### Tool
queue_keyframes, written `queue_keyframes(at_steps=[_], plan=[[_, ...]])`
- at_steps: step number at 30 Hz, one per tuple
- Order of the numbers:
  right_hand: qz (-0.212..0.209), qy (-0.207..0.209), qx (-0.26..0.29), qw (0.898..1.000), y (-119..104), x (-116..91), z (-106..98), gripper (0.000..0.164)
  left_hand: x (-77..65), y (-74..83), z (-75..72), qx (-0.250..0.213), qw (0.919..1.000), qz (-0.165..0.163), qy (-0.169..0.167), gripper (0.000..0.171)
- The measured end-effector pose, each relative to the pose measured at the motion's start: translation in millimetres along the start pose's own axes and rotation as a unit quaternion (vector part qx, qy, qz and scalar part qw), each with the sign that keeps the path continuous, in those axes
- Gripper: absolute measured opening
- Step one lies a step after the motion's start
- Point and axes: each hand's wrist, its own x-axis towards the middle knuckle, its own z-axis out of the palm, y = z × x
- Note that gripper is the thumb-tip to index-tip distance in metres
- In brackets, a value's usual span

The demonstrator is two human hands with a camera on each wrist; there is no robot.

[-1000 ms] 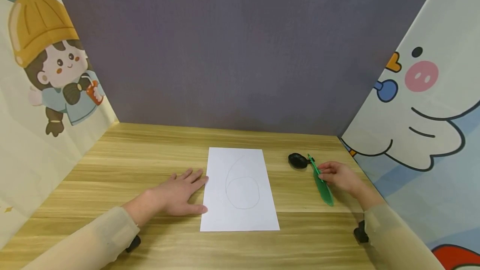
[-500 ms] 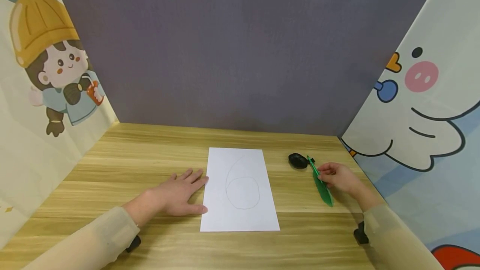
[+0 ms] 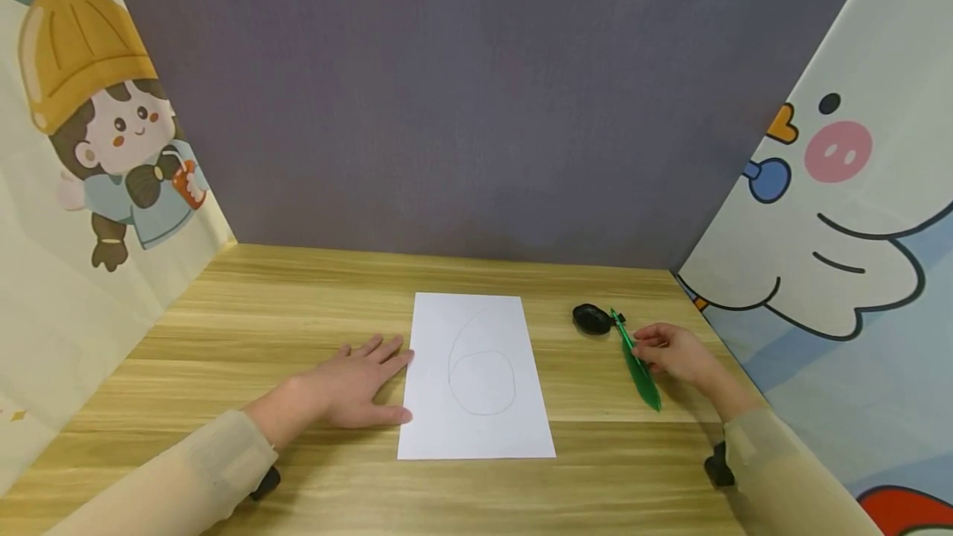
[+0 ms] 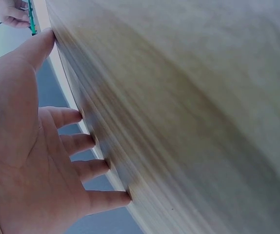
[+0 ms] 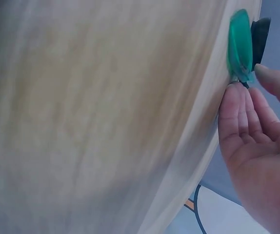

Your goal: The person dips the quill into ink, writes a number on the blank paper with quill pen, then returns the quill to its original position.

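A white sheet of paper (image 3: pixel 476 437) lies on the wooden table, bearing a thin pencil-like line shaped as a large 6. Flat and spread, my left hand (image 3: pixel 361 387) rests on the table with thumb and little-side fingers along the paper's left edge; its fingertips press the wood in the left wrist view. To the right, my right hand (image 3: pixel 673 352) pinches a green leaf-shaped pen (image 3: pixel 642 379) between thumb and fingers, the thin end pointing away. That thin end is beside a small black oval base (image 3: pixel 591 319). In the right wrist view the pen's green blade (image 5: pixel 240 44) stands beyond the fingertips.
A dark grey panel (image 3: pixel 447 106) rises behind the table (image 3: pixel 313 296). Cartoon-printed side walls stand at left (image 3: pixel 45 313) and right (image 3: pixel 893 288); the right hand is close to the right one. Black wrist devices sit under both sleeves.
The green pen has shifted only very slightly in my right hand's pinch. My left hand, the paper and the black base have stayed where they were.
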Motion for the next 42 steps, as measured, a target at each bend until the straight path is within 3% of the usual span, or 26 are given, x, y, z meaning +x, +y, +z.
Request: queue_keyframes(at_steps=[42], plan=[[-0.008, 0.004, 0.009, 1.0, -1.8, -3.0, -0.1, 0.049, -2.0, 1.9, -3.5, 0.002, 0.9999, 0.0, 0.01, 0.1]])
